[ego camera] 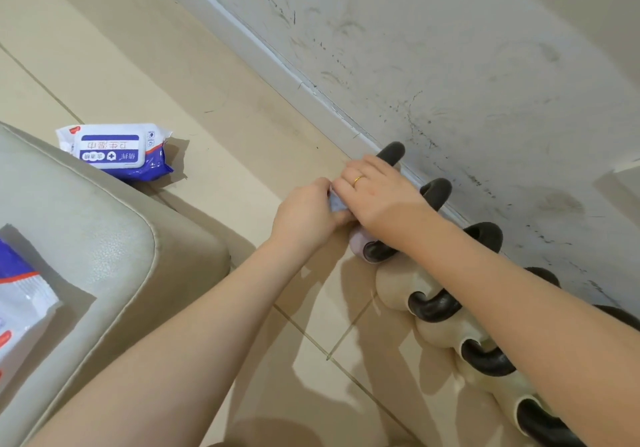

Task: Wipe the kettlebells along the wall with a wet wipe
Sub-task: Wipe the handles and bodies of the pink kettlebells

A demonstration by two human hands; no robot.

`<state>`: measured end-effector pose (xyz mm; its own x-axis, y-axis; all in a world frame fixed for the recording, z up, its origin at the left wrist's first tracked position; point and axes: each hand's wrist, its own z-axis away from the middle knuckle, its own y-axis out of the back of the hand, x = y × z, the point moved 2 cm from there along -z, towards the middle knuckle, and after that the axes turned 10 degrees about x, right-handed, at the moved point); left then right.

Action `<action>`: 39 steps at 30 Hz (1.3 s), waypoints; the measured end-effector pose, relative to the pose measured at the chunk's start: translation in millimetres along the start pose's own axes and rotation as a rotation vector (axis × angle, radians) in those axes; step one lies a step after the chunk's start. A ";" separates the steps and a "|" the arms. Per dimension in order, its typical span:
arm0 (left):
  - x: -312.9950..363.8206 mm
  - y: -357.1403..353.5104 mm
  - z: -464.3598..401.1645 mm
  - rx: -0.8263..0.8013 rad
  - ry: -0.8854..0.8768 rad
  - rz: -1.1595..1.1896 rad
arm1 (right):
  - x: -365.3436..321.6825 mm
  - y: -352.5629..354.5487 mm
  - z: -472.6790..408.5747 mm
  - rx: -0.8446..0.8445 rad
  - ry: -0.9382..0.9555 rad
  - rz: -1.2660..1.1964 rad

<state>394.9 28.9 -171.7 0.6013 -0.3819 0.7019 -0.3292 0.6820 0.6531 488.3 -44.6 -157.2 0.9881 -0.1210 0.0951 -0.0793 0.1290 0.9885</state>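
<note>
A row of cream kettlebells with black handles stands along the scuffed wall, running from mid-frame to the lower right. Both hands meet over the far end of the row. My left hand pinches a small bluish wet wipe against a kettlebell. My right hand, with a gold ring, lies over the same spot, fingers on the wipe and the kettlebell beneath, which is mostly hidden. A pale purple kettlebell body peeks out under the hands.
A blue-and-white pack of wet wipes lies on the beige tiled floor. A cream padded bench fills the lower left, with another wipe pack on it. A baseboard runs along the wall.
</note>
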 end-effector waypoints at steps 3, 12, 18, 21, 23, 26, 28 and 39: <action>-2.0 -1.0 -1.6 0.036 -0.076 -0.084 | 19.9 3.3 2.9 -0.076 -0.115 -0.025; -17.8 -5.9 13.1 0.081 -0.186 -0.106 | 15.6 14.1 4.1 -0.074 -0.156 0.032; -23.3 -5.2 11.9 0.143 -0.259 -0.142 | 2.8 10.8 -3.4 -0.107 -0.260 -0.153; -24.3 -7.8 13.2 0.173 -0.264 -0.125 | -2.9 19.4 6.7 -0.141 -0.151 -0.221; -25.1 -10.2 16.0 0.172 -0.259 -0.079 | -3.3 23.4 14.5 -0.094 -0.155 -0.287; -31.1 -10.7 23.1 0.157 -0.235 0.073 | -1.5 18.5 18.9 -0.092 -0.111 -0.259; -36.6 -11.7 29.2 0.156 -0.263 0.120 | 12.7 13.9 19.0 -0.094 -0.147 -0.229; -47.3 -21.7 47.0 0.210 -0.446 -0.041 | 17.8 9.2 8.2 0.080 -1.074 -0.657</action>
<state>339.4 2.9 -205.6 0.2619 -0.6667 0.6978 -0.4788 0.5380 0.6937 504.2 -53.6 -145.4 0.2417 -0.8817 -0.4053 0.3400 -0.3142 0.8864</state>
